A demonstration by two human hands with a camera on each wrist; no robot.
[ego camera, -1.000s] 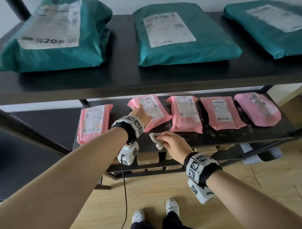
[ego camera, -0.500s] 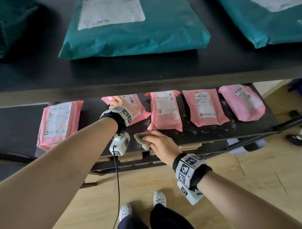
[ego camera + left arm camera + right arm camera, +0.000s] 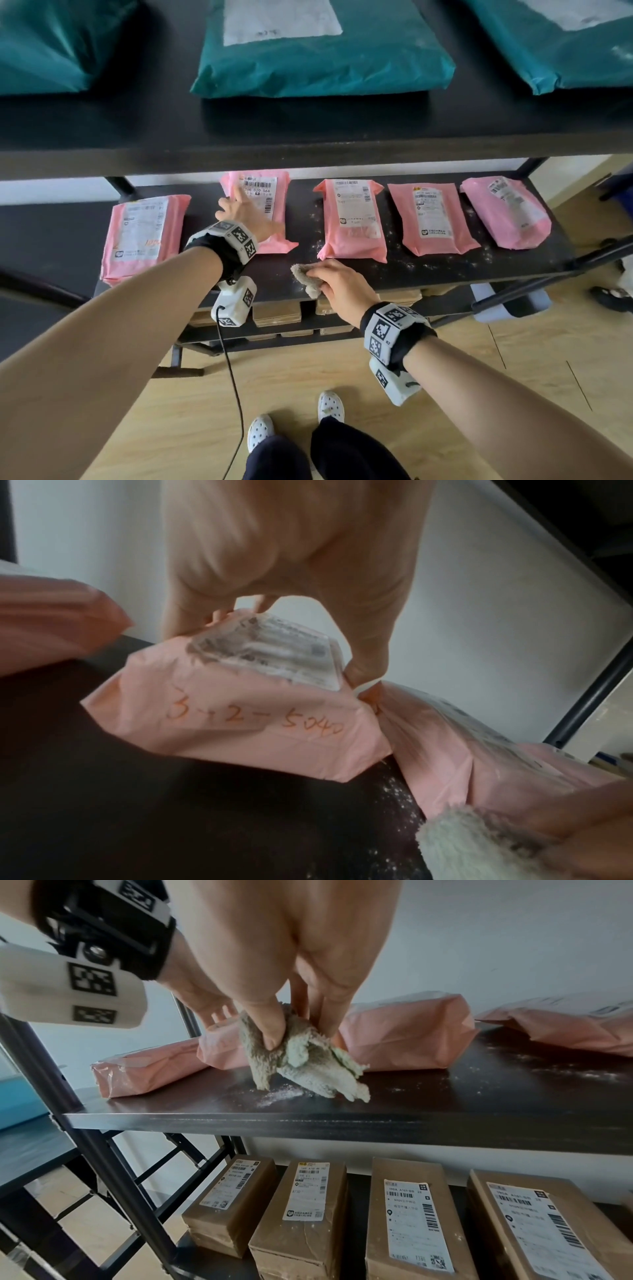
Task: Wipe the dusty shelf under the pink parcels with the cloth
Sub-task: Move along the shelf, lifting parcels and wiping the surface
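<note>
Since the earlier frame my left hand [image 3: 251, 214] has slid the second pink parcel [image 3: 263, 205] toward the back of the shelf [image 3: 445, 267], I judge to bare the dust, while my right hand [image 3: 342, 284] presses the cloth [image 3: 306, 279] at the front edge. Left wrist view: fingers [image 3: 363, 669] pinch that parcel's sides. Right wrist view: fingers [image 3: 270, 1031] clench the bunched cloth, touching white dust [image 3: 281, 1095].

Cloth [image 3: 301, 1064] in the right hand [image 3: 274, 961]: rough, fluffy terry. Shelf [image 3: 377, 1104] under it: dark, smooth, semi-gloss, powder-dusted. Parcel [image 3: 246, 710] under the left hand [image 3: 284, 547]: smooth pink plastic film, paper label
</note>
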